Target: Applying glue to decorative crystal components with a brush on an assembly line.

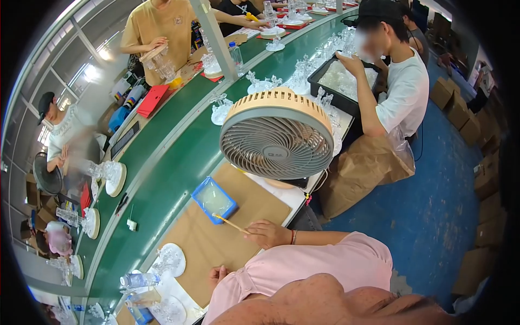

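Your right hand [265, 234] pinches a thin tan stick [232, 223], its far tip at the near corner of a blue tray [203, 208] ahead. Pressing there might tip it, spilling the pale contents [214, 199]. Your left hand [218, 275], leftward, looks curled; its grip is unclear.

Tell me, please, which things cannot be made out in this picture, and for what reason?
All in the head view:
Left hand: pink clothing hides its wrist; whether it holds anything is unclear.
Stick in the right hand: its tip is too small to judge.
Pale contents of the blue tray: too small to identify.
Green belt: partly hidden behind the fan.
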Demonstrator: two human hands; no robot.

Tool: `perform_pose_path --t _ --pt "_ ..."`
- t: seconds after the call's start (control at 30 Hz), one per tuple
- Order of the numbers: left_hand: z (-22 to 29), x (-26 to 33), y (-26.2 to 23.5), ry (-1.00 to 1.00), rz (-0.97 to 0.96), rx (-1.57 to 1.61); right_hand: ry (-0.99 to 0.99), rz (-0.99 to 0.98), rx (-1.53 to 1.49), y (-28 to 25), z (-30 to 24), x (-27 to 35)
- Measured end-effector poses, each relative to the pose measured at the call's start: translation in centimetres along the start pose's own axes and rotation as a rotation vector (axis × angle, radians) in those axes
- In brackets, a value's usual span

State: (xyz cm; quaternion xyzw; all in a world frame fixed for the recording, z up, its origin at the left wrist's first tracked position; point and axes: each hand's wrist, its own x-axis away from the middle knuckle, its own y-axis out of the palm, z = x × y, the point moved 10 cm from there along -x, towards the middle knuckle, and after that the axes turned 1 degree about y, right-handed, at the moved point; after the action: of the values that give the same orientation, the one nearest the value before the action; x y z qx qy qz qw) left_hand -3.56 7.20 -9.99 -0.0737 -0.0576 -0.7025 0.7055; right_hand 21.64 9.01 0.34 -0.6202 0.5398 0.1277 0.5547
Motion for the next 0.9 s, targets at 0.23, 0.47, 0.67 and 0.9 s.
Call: perform_pose_path --t 0.23,0.47,0.67,0.9 --pt "11.2 -2.1 2.2 0.166 0.022 -0.361 -0.022 0.035 0.0 0.3 0.3 0.2" --pt "22.4 -9.9 6.8 0.513 -0.122 -0.278 -0.017 0.076 0.014 -0.1 1.0 0.2" --pt "27.3 -17.0 11.9 0.454 -0.218 0.044 0.061 0.092 0.083 -1.6 1.3 0.8" --pt "31.9 -8.4 22.0 0.686 -0.909 -0.105 0.13 0.068 0.186 -2.0 3.9 1.8"
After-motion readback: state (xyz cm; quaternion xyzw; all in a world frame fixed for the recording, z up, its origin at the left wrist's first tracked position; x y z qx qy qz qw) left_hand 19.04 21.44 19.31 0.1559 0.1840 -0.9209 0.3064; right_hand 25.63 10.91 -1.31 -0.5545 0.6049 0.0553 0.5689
